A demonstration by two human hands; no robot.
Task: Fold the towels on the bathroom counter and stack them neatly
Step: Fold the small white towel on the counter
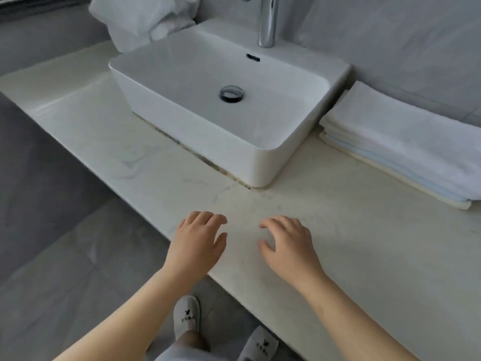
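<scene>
A neat stack of folded white towels (406, 142) lies on the pale marble counter (364, 243) at the right, against the wall. A crumpled heap of white towels (145, 19) sits at the far left behind the basin. My left hand (197, 243) and my right hand (289, 243) hover side by side, palms down, over the counter's front edge. Their fingers are loosely spread and hold nothing. Both hands are well apart from either pile.
A white rectangular basin (221, 105) with a chrome drain stands on the counter's middle, a chrome tap (268, 22) behind it. Grey floor tiles lie to the left and below. White slippers (186, 316) show under the counter edge.
</scene>
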